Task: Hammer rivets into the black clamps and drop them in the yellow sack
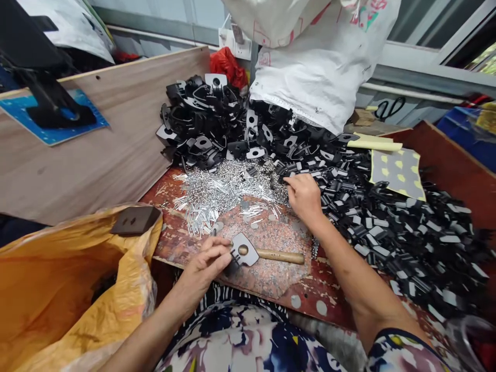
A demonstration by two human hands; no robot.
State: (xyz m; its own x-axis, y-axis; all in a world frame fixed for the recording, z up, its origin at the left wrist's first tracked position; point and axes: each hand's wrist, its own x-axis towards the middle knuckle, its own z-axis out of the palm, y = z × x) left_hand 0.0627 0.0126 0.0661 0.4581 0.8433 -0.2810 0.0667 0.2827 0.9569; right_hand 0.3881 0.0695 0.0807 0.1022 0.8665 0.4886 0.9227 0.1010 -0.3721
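My left hand (207, 261) is closed on a black plastic piece with a grey, holed pad (250, 252) on its face. Beneath that piece, a wooden handle (284, 256) lies across the worn board (267, 281); its other end is hidden. My right hand (304, 196) reaches to where a heap of small metal pins (225, 188) meets the small black parts (349, 201). Its fingers are pressed together, and anything between them is too small or hidden to name.
Larger black plastic pieces (197, 121) are heaped at the back, below a white sack (306, 77). A wooden panel (127, 124) stands at the left. An orange bag (77, 279) hangs at the front left, with a brown block (136, 220). A sticker sheet (397, 170) lies on the right.
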